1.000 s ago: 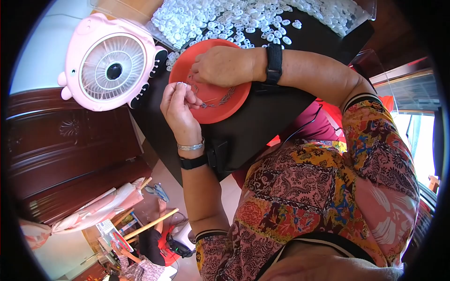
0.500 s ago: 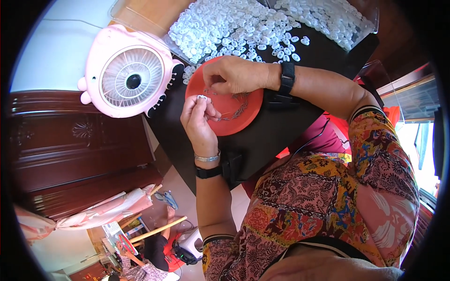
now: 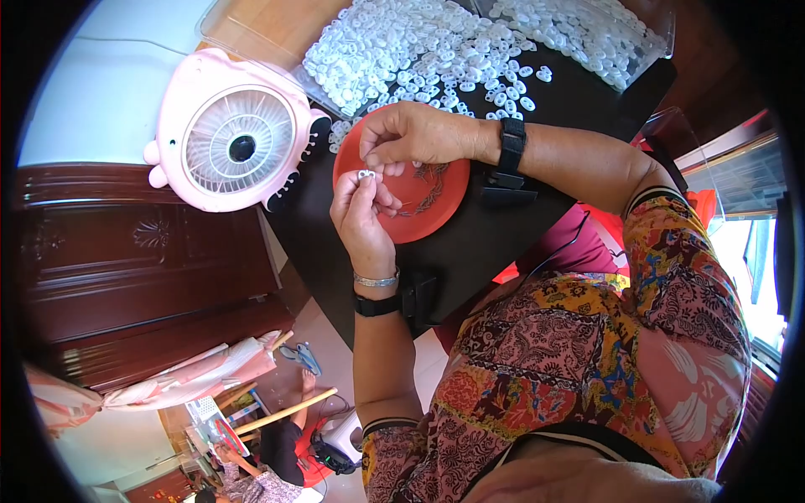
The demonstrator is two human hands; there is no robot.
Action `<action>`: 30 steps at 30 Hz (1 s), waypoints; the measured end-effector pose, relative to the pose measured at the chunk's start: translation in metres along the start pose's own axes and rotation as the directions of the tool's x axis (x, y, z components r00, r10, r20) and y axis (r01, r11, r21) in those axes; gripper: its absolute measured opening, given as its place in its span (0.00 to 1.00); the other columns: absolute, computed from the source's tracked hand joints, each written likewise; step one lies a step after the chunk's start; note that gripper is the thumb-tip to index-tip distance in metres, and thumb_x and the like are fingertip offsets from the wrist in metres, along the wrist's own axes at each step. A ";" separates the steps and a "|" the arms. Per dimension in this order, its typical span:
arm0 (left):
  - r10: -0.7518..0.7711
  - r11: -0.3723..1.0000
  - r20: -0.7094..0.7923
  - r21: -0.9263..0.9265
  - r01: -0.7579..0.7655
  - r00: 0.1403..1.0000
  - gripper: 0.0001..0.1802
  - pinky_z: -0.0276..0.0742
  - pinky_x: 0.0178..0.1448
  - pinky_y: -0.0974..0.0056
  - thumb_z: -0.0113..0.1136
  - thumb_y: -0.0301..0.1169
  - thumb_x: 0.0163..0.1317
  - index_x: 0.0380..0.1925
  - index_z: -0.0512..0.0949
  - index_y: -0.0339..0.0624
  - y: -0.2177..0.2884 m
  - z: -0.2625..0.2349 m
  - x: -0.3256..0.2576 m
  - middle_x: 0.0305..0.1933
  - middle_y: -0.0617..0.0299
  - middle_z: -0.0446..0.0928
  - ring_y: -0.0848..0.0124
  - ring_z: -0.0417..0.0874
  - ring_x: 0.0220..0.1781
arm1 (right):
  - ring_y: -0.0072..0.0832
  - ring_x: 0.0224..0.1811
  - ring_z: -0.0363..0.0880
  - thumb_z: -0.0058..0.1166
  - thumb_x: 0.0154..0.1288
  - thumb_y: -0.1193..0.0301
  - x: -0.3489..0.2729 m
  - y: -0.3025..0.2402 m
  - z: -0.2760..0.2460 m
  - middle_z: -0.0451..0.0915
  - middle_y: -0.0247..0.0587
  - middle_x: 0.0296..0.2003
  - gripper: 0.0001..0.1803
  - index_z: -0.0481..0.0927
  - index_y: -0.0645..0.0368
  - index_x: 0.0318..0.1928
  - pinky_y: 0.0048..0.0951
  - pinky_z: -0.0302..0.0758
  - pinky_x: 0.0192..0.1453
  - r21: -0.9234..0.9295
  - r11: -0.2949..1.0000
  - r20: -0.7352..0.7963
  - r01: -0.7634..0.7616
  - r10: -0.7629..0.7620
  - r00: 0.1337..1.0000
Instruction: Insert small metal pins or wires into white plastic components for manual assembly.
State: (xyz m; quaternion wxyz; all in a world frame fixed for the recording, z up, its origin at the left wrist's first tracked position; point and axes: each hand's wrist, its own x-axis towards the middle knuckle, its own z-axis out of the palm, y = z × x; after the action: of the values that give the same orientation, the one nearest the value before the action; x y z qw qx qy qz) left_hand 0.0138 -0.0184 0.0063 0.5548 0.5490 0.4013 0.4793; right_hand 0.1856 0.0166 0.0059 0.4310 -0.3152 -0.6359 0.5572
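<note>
So there's a tiny white plastic piece [image 3: 366, 175] pinched right between both hands, held just above the left edge of a red round dish [image 3: 419, 210]. The left hand [image 3: 362, 220] comes up from below with its fingers [image 3: 356, 186] closed together on the piece, and the right hand [image 3: 412, 136] reaches in from the right with its fingers [image 3: 375, 159] curled down and clamped on the same piece from above. Fingertips of both hands are basically touching each other.

The dish sits on a black desk [image 3: 470, 260], and there's some thin dark wire or string [image 3: 428, 197] lying in it. Just beyond the dish is a big heap of small white pieces [image 3: 436, 54], spread across the far side of the desk, some of them in a clear tray [image 3: 604, 38].

Left of the dish, at the desk's edge, stands a pink little fan [image 3: 235, 134] with a white grille. Both wrists wear black bands, and the left one has a silver bracelet [image 3: 376, 280] too.
</note>
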 end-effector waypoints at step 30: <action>0.014 0.999 0.024 0.050 -0.015 1.000 0.10 0.67 0.27 0.72 0.45 0.30 0.66 0.31 0.72 0.36 0.001 0.001 -0.002 0.22 0.62 0.69 0.75 0.71 0.22 | 0.17 0.33 0.75 0.56 0.64 0.69 -0.002 -0.004 -0.002 0.79 0.29 0.29 0.08 0.79 0.62 0.36 0.22 0.73 0.41 -0.061 0.998 -0.013 0.010 -0.011 1.000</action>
State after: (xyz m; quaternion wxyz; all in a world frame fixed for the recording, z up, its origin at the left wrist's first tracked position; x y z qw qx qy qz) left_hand 0.0141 -0.0201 0.0071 0.5421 0.5712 0.4026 0.4666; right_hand 0.1882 0.0150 0.0098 0.4286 -0.3286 -0.6511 0.5333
